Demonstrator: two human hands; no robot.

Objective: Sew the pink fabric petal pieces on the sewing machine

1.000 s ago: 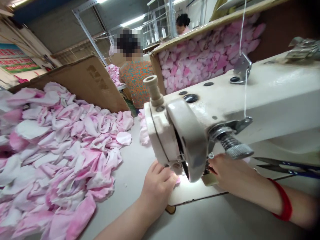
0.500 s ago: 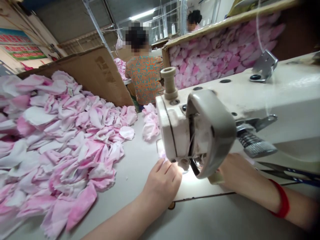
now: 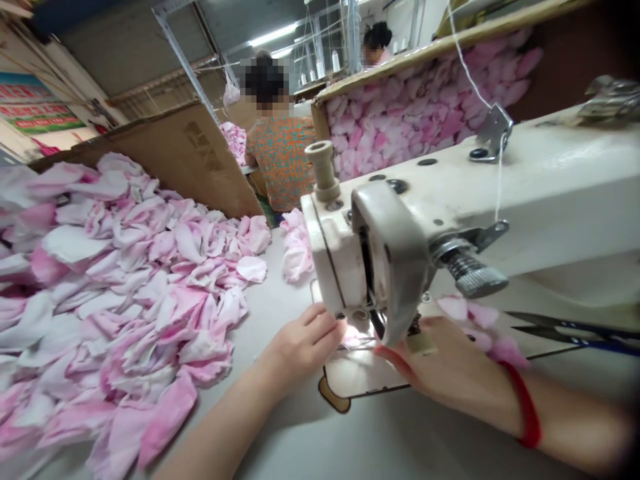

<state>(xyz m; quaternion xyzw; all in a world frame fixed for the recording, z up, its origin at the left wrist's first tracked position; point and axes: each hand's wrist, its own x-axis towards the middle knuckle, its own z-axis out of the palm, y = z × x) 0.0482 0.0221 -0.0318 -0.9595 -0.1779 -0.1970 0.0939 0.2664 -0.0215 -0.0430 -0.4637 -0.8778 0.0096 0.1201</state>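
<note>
A white sewing machine point(image 3: 565, 173) reaches in from the right, its lamp lighting the needle area. A small pink and white fabric piece point(image 3: 356, 335) lies under the machine head. My left hand point(image 3: 307, 340) is at its left edge, fingers closed together with the tips on the cloth. My right hand point(image 3: 435, 360), with a red band point(image 3: 523, 403) on the wrist, is at the right side of the piece. Its thumb points toward the needle; the other fingers are partly hidden behind the machine's guard point(image 3: 400, 260), and their grip is unclear.
A large heap of pink and white fabric pieces point(image 3: 145, 300) covers the table's left side, against a cardboard sheet point(image 3: 165, 160). Several pink pieces point(image 3: 475, 313) and dark scissors point(image 3: 570, 327) lie right of the needle. Beyond, a person in a patterned shirt point(image 3: 283, 157) sits facing away.
The view has shifted, so the machine appears further left. My right hand has come closer to the needle, and pink pieces behind it now show. My left hand has moved slightly left and up.
</note>
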